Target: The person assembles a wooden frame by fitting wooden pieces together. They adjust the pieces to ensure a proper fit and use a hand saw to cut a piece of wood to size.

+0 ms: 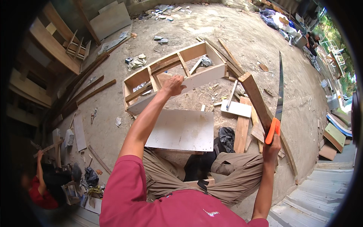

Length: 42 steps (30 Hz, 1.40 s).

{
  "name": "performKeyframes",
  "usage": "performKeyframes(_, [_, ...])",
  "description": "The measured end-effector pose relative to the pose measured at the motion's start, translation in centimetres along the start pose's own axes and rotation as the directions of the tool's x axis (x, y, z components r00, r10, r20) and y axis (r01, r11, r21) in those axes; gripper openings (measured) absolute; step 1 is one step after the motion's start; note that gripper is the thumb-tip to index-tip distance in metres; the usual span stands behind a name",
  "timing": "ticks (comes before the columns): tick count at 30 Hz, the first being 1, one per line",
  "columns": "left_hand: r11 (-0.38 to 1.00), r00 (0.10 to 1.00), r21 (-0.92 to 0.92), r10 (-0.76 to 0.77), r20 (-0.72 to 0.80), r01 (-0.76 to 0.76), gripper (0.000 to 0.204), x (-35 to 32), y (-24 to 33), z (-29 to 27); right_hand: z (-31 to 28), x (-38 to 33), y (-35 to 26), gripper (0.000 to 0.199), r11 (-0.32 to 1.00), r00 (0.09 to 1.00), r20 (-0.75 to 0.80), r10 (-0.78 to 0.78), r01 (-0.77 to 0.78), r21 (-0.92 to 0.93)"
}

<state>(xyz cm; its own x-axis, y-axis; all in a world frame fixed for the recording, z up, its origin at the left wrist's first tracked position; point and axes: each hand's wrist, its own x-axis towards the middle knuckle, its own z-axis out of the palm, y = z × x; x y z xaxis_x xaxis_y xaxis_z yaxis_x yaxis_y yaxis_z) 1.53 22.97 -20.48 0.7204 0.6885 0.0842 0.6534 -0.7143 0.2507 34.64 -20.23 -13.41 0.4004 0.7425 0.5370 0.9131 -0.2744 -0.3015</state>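
**A person with a saw and a wooden frame on a dusty floor**

The person sits low, in a red shirt [174,208] and brown trousers [227,170], with the knees apart. The right hand [271,145] is raised beside the right knee. Its fingers are wrapped tight around the orange handle of a hand saw [278,102], and the long curved blade stands almost upright above the hand, with the tip pointing away from the person.

Just beside this hand, on its left side, a long wooden beam [257,100] runs slanted across the floor. Between the knees and in front of them lies a flat white board [183,130]. A dark crumpled bag [227,138] lies at the right edge of this board, between the board and the beam.

The left arm is stretched forward over the white board. The left hand [173,85] rests on top of the near wall of an open wooden frame [170,73], and its fingers are curled over the edge of that wall. The frame lies on the sandy floor [242,38] beyond the board and has several compartments with some scraps inside.

To the right of the left hand, a smaller white panel [236,108] lies near the beam. Further away, planks and pieces of paper are scattered on the floor. Far to the left of the hands, another person in red [41,189] works with wood.
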Motion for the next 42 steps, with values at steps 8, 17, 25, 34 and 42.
performKeyframes(8, [0.978, 0.992, 0.202, -0.067, 0.109, 0.044, 0.036, 3.9, -5.5, 8.5, 3.0, 2.8, -1.5, 0.034, 0.999, 0.997, 0.079, 0.002, -0.005, 0.043])
performKeyframes(17, [0.979, 0.943, 0.206, -0.066, 0.327, -0.003, 0.035, 0.8, -7.2, 17.7, 3.6, 2.3, -2.0, 0.033, 0.999, 0.995, 0.095, -0.018, 0.015, 0.033])
performKeyframes(25, [0.977, 0.921, 0.203, -0.017, 0.389, -0.068, 0.03, 0.6, -7.4, 19.0, 4.6, 2.3, -2.3, 0.031, 0.994, 0.963, 0.267, 0.025, -0.052, 0.094])
performKeyframes(34, [0.95, 0.948, -0.224, -0.259, -0.187, 0.216, 0.014, -2.8, -2.0, 6.8, 6.3, 2.1, -4.7, 0.04, 0.989, 0.929, 0.354, -0.105, 0.059, 0.139])
performKeyframes(42, [0.909, 0.739, -0.197, 0.157, -0.655, -0.368, 0.014, -12.5, 11.1, -10.5, 9.4, -1.2, -8.5, 0.028, 0.982, 0.806, 0.562, -0.185, 0.13, 0.136])
